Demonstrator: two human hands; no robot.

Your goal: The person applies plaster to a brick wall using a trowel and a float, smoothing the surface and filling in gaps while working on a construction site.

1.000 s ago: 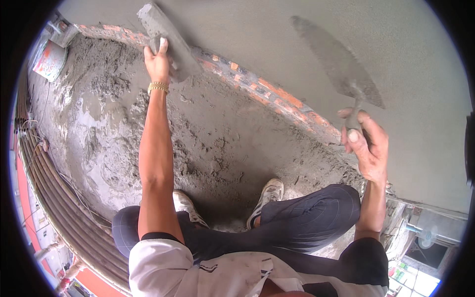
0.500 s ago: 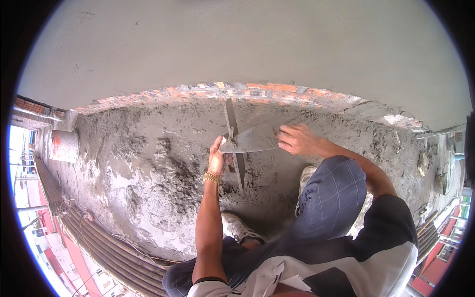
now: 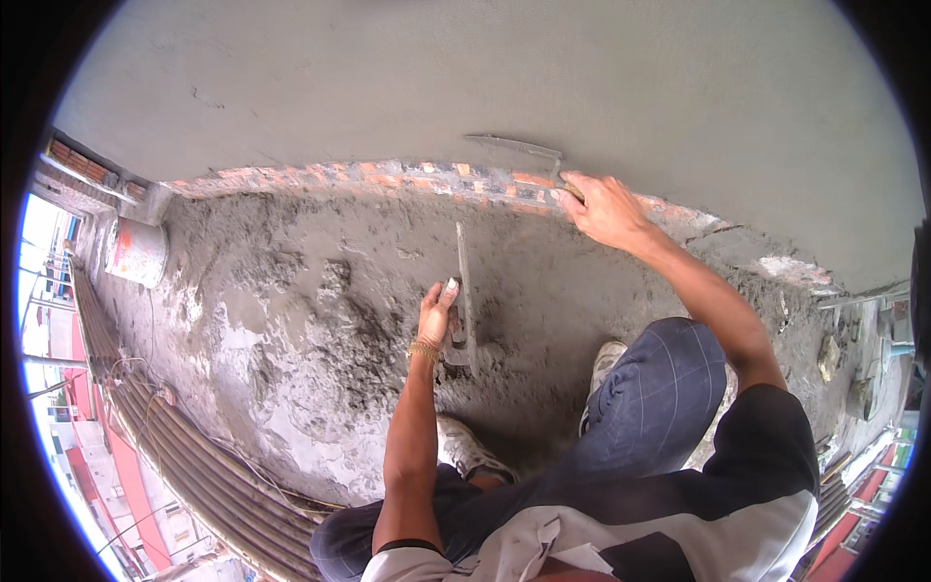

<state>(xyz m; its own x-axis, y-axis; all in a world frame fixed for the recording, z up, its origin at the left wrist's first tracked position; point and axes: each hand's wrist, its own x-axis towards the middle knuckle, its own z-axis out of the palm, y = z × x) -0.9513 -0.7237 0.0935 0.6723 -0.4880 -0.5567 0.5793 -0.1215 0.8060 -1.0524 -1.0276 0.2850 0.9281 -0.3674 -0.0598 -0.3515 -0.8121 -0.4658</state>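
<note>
My left hand (image 3: 435,315) is closed around the handle of a plastering float (image 3: 464,262). The float's flat plate stands almost on edge above the mortar-covered floor. Farther off, my right hand (image 3: 609,209) grips the short handle of a trowel (image 3: 519,145). That trowel's thin blade points left, low along the grey plastered wall (image 3: 407,78); whether it presses on the plaster I cannot tell. Just below the blade runs a strip of bare brick (image 3: 388,177) at the foot of the wall.
Wet, lumpy mortar (image 3: 335,330) lies across the floor. A stained bucket (image 3: 141,254) stands at the far left. Ribbed dark sheeting or poles (image 3: 184,446) line the lower left edge, with loose wire on them. My shoes (image 3: 470,451) rest near the mortar.
The trowel has left the float and moved up to the wall in my right hand. My left hand has lowered slightly, with the float turned more edge-on.
</note>
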